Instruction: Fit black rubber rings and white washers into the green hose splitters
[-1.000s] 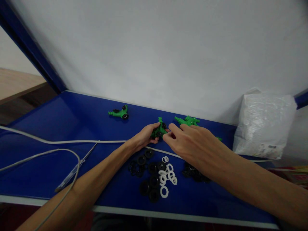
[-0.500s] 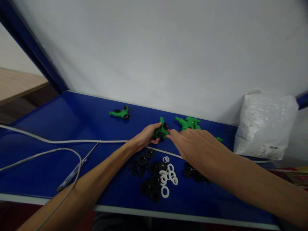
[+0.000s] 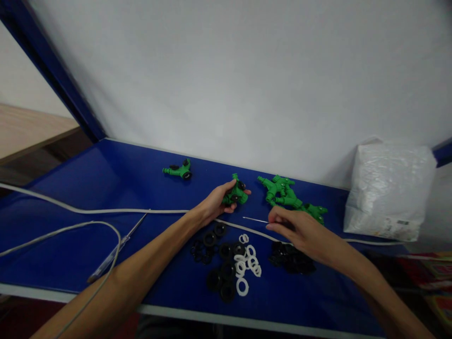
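My left hand [image 3: 216, 203] is closed around a green plastic fitting [image 3: 236, 193] with black parts, held just above the blue tabletop [image 3: 106, 183]. My right hand [image 3: 294, 230] is to its right and lower, pinching a thin metal pin or pick [image 3: 254, 219] whose tip points left toward the fitting. Black rings [image 3: 215, 245] and white rings [image 3: 247, 261] lie scattered in front of both hands. A pile of small black parts [image 3: 291, 259] sits under my right wrist.
More green fittings [image 3: 287, 195] lie behind my right hand, and one [image 3: 178, 169] sits alone further left. A white plastic bag [image 3: 388, 188] stands at the right against the wall. White cables [image 3: 88, 210] and a screwdriver [image 3: 116, 249] cross the left side.
My right hand has drawn back from the fitting toward me and to the right, and now holds the thin pin. The left hand still holds the fitting in the same spot.
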Action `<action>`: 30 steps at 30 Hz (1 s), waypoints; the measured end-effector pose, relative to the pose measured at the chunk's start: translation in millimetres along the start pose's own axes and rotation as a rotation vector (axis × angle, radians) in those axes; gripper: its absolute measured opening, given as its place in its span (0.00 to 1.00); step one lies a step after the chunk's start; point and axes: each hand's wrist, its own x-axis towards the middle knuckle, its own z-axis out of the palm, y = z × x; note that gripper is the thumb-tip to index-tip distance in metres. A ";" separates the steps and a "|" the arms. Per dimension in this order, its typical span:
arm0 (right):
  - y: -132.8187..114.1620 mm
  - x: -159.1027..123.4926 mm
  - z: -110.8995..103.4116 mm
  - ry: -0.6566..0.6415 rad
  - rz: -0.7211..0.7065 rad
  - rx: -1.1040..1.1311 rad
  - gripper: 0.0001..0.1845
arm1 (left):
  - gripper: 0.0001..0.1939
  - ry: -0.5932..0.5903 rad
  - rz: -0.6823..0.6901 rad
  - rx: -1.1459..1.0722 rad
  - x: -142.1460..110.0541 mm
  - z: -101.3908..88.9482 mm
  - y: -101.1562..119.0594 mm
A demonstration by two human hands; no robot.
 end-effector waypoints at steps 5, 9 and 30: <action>4.9 18.9 28.7 0.106 -0.063 0.165 0.09 | 0.15 0.017 0.032 0.043 0.8 -0.8 0.7; 6.3 26.4 43.2 0.179 -0.081 0.268 0.09 | 0.17 0.020 0.005 0.054 1.3 -2.1 -0.8; 13.7 16.1 50.6 0.527 -0.296 -0.126 0.09 | 0.17 0.214 0.124 0.144 -1.7 4.2 7.4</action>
